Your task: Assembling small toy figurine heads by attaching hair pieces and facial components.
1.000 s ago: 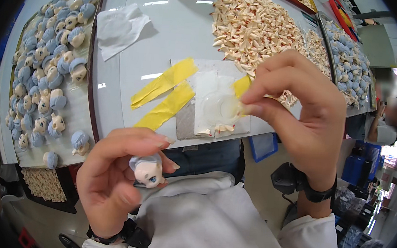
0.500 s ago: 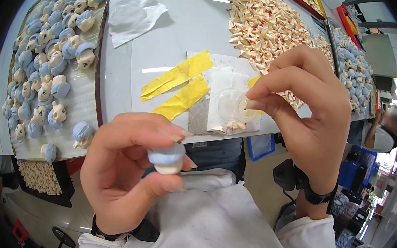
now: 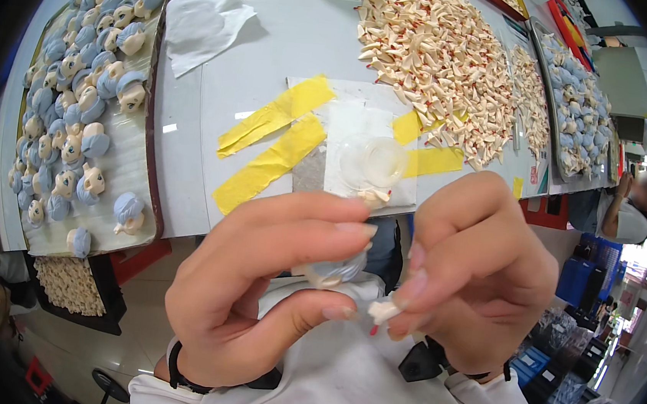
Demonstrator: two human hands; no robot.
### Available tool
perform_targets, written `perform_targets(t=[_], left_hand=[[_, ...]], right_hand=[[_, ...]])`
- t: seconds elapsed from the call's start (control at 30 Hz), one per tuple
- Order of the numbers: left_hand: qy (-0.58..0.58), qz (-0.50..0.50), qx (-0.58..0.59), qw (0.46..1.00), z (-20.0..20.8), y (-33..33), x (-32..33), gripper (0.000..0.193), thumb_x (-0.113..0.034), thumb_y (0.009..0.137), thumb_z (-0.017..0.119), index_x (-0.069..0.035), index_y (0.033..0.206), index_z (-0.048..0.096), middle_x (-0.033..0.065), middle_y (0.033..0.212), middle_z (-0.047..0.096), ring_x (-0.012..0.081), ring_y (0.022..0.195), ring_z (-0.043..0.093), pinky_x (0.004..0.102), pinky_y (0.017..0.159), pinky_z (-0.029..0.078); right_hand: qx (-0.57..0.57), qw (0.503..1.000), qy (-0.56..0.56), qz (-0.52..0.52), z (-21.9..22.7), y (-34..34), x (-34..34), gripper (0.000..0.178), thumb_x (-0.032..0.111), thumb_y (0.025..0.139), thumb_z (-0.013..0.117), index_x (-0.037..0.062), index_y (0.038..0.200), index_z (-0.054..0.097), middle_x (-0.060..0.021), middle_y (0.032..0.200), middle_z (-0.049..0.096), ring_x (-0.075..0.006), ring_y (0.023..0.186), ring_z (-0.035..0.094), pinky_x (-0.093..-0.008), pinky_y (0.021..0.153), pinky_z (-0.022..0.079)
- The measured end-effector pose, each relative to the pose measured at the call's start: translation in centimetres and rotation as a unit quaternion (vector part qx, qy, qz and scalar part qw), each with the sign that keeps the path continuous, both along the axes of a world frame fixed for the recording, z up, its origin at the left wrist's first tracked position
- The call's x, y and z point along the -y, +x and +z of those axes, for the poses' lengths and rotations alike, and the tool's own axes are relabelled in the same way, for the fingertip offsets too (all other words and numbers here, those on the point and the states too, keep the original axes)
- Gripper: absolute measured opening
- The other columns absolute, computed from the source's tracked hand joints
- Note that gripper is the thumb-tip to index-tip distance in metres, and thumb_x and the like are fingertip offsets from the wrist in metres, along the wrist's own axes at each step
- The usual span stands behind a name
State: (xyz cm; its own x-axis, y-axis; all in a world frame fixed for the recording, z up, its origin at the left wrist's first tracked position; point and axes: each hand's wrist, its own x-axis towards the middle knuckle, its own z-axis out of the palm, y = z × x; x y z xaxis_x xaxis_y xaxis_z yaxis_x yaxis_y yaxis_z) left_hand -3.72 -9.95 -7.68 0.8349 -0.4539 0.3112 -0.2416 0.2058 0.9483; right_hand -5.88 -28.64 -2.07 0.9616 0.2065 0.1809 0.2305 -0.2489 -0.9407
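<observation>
My left hand (image 3: 242, 299) is closed around a small doll head (image 3: 331, 270) with light blue hair, partly hidden by the fingers. Close beside it, my right hand (image 3: 478, 281) pinches a small cream piece (image 3: 384, 310) with a red tip between thumb and forefinger. A narrow gap separates the piece from the head. Beyond both hands a round clear dish (image 3: 375, 163) rests on a white paper pad. Another red-tipped cream piece (image 3: 374, 196) lies at the dish's near rim.
Many blue-haired doll heads fill a tray (image 3: 126, 219) on the left. A large heap of cream pieces (image 3: 436, 58) covers the back right, with another tray of heads (image 3: 578, 109) beyond. Yellow tape strips (image 3: 273, 159) and a white cloth (image 3: 204, 30) lie on the table. A person sits far right.
My right hand has come down from the clear dish toward my body and now shows a cream piece in its fingertips. My left hand has shifted right with the doll head.
</observation>
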Motion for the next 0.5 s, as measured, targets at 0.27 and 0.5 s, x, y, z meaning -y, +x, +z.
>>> perform_targets(t=[0.27, 0.5], left_hand=[[-0.034, 0.04, -0.025, 0.998, 0.1, -0.7, 0.7, 0.033, -0.01, 0.075, 0.069, 0.005, 0.101, 0.054, 0.0198, 0.098, 0.053, 0.0241, 0.087, 0.058, 0.0285, 0.07, 0.05], [0.027, 0.028, 0.066, 0.997, 0.4, -1.0, 0.0, 0.03, -0.002, 0.069, 0.072, 0.005, 0.095, 0.058, 0.02, 0.095, 0.053, 0.0219, 0.078, 0.06, 0.0272, 0.067, 0.05]], right_hand=[[-0.04, 0.999, 0.031, -0.001, -0.9, -1.0, -0.1, 0.024, 0.005, 0.071, 0.075, 0.0079, 0.086, 0.056, -0.0068, 0.085, 0.048, -0.0108, 0.071, 0.047, -0.0206, 0.063, 0.038], [0.09, 0.995, -0.05, 0.0, -1.5, -0.9, -0.6, 0.021, -0.003, 0.071, 0.069, 0.008, 0.081, 0.054, -0.0054, 0.079, 0.05, -0.0134, 0.066, 0.046, -0.0239, 0.058, 0.037]])
